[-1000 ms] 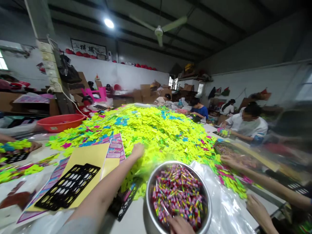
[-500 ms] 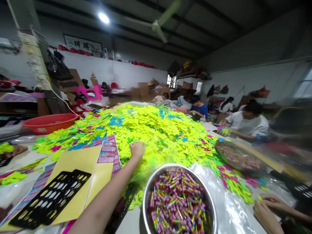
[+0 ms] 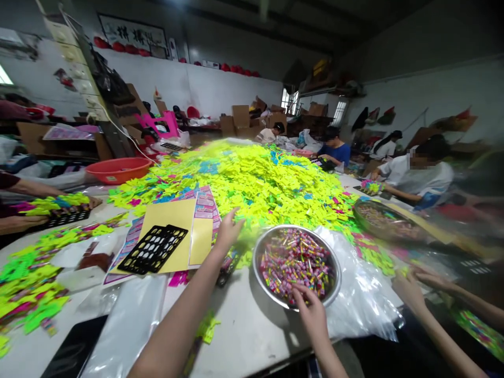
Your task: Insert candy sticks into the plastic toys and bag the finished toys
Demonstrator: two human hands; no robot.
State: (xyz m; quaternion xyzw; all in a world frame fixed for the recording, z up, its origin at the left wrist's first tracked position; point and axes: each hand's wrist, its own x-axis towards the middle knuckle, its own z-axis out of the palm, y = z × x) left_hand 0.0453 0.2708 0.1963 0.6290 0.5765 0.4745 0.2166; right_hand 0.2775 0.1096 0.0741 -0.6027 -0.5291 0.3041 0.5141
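My left hand (image 3: 230,229) is at the near edge of a big heap of neon-yellow plastic pieces (image 3: 275,178), thumb and fingers spread, with nothing seen between them. My right hand (image 3: 311,307) reaches over the near rim of a round metal bowl (image 3: 258,273). Its thumb and forefinger come close together at the small pink and multicoloured candy-like tubes (image 3: 293,257) in the bowl; whether they pinch one is too small to tell. Left of my left forearm, black perforated trays (image 3: 153,249) rest on yellow card (image 3: 171,215) over printed pink sheets.
Clear plastic bags (image 3: 358,294) lie right of the bowl, others (image 3: 126,320) at the near left. A red basin (image 3: 118,170) stands behind on the left. Another person's hands (image 3: 409,286) work at the right; others' hands hold a filled tray (image 3: 69,215) at the left.
My right hand has come into view at the bowl. My left hand's fingers have spread from a closed shape. The view has shifted, showing more of the near table and left side.
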